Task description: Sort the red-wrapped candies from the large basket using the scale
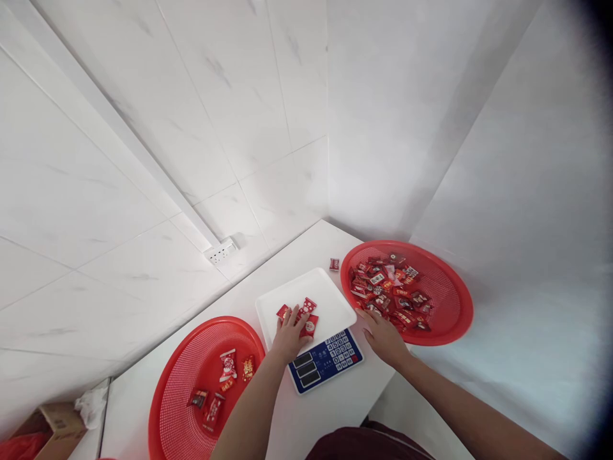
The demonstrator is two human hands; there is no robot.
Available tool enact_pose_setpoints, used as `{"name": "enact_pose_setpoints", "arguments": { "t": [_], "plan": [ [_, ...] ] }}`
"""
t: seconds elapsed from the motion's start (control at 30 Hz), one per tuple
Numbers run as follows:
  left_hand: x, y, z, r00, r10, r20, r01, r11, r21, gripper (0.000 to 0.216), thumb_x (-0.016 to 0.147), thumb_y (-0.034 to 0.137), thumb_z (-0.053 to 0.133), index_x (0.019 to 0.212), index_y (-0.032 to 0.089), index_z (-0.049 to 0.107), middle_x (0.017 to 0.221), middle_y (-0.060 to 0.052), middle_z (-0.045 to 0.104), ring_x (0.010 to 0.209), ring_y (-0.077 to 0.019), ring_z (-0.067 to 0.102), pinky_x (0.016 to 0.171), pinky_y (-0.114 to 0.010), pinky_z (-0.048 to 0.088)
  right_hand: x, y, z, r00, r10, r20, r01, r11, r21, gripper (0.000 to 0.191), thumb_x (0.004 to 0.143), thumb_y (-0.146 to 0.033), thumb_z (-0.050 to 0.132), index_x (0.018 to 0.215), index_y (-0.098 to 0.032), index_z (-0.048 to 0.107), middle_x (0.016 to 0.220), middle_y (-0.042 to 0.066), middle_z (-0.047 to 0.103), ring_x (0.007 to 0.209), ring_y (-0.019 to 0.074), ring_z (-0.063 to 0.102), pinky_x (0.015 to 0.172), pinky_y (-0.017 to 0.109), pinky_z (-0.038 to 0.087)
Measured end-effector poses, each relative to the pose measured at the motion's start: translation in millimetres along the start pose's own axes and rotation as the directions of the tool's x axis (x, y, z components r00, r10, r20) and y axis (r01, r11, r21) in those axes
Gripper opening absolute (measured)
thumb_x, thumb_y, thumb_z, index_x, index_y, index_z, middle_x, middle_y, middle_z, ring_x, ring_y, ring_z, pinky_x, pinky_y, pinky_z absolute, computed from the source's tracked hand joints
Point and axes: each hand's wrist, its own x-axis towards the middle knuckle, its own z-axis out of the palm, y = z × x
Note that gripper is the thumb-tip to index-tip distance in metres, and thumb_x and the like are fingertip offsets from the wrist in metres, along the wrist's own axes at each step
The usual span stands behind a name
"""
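My left hand [289, 338] rests over a few red wrapped candies [311, 324] on the white tray [282, 289] of a digital scale, its fingers spread and touching them. Whether any candy is pinched under the fingertips is hidden. My right hand [385, 340] is beside the tray's right corner, against the near rim of a red mesh basket [457, 313]. Its index finger is stretched out and the thumb stands apart, with nothing visible between them. Many wrapped candies [395, 297] lie heaped in that basket. The scale's blue keypad panel [326, 361] faces me.
At the left, another red basket [163, 399] holds several wrapped candies [228, 365]. A single candy [334, 264] lies on the white table [330, 239] behind the scale. A power strip [221, 251] is on the tiled wall. A cardboard box [62, 429] is at lower left.
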Motion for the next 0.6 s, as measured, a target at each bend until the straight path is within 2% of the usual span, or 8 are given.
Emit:
{"name": "enact_pose_setpoints", "arguments": {
  "t": [0.07, 0.2, 0.3, 0.43, 0.5, 0.6],
  "plan": [
    [-7.4, -6.1, 2.9, 0.995, -0.065, -0.077, 0.06, 0.996, -0.069, 0.07, 0.079, 0.048, 0.05, 0.141, 0.03, 0.022, 0.153, -0.005, 0.01, 0.139, -0.0265, 0.007, 0.11, -0.047, 0.016, -0.3, -0.5, -0.5, 1.0, -0.001, 0.001, 0.001, 1.0, -0.003, 0.05, 0.08, -0.016, 0.036, 0.13, -0.016, 0.045, 0.125, 0.012, 0.053, 0.115, 0.0246, 0.047, 0.092, 0.039, 0.041],
    [-25.0, -19.7, 6.8, 0.973, -0.147, -0.176, 0.131, 0.986, -0.103, 0.065, 0.078, 0.04, 0.053, 0.137, 0.026, 0.03, 0.147, -0.007, 0.028, 0.136, -0.0231, 0.022, 0.109, -0.039, 0.023, -0.4, -2.0, -2.1, 1.0, -0.005, 0.002, 0.005, 1.0, -0.009, 0.05, 0.08, -0.015, 0.036, 0.13, -0.016, 0.045, 0.125, 0.012, 0.053, 0.114, 0.0251, 0.048, 0.091, 0.04, 0.042],
    [-34.4, -25.0, 7.2, 0.967, -0.201, -0.16, 0.193, 0.979, -0.064, 0.068, 0.076, 0.041, 0.057, 0.136, 0.024, 0.031, 0.142, -0.008, 0.036, 0.13, -0.025, 0.032, 0.105, -0.037, 0.029, 0.0, -2.9, -2.5, 1.0, 0.011, 0.013, -0.01, 1.0, -0.024, 0.05, 0.08, -0.014, 0.036, 0.13, -0.015, 0.045, 0.125, 0.013, 0.053, 0.113, 0.0252, 0.048, 0.09, 0.039, 0.042],
    [-33.6, -23.5, 5.3, 0.952, -0.296, -0.083, 0.289, 0.954, -0.081, 0.073, 0.076, 0.038, 0.056, 0.139, 0.02, 0.024, 0.135, -0.011, 0.042, 0.117, -0.0255, 0.045, 0.087, -0.033, 0.043, 0.3, -3.7, -2.9, 1.0, 0.022, 0.017, -0.022, 0.999, -0.037, 0.05, 0.08, -0.015, 0.036, 0.13, -0.016, 0.045, 0.125, 0.012, 0.053, 0.114, 0.0245, 0.048, 0.09, 0.038, 0.042],
    [-28.2, -21.6, 2.1, 0.947, -0.316, -0.051, 0.31, 0.946, -0.097, 0.073, 0.076, 0.036, 0.056, 0.139, 0.019, 0.023, 0.131, -0.012, 0.044, 0.112, -0.0252, 0.049, 0.08, -0.031, 0.044, 0.4, -3.8, -3.5, 1.0, 0.02, 0.015, -0.019, 0.999, -0.04, 0.05, 0.08, -0.015, 0.036, 0.13, -0.017, 0.045, 0.125, 0.011, 0.053, 0.114, 0.024, 0.048, 0.09, 0.037, 0.042],
    [-18.4, -19.4, -5.2, 0.946, -0.322, -0.03, 0.317, 0.942, -0.109, 0.069, 0.075, 0.034, 0.056, 0.137, 0.021, 0.027, 0.127, -0.011, 0.046, 0.112, -0.0245, 0.05, 0.079, -0.029, 0.044, 0.1, -3.9, -4.5, 1.0, 0.013, 0.016, -0.013, 0.999, -0.036, 0.051, 0.08, -0.014, 0.036, 0.13, -0.017, 0.045, 0.126, 0.011, 0.053, 0.113, 0.0245, 0.048, 0.089, 0.038, 0.042]
  ]
}}
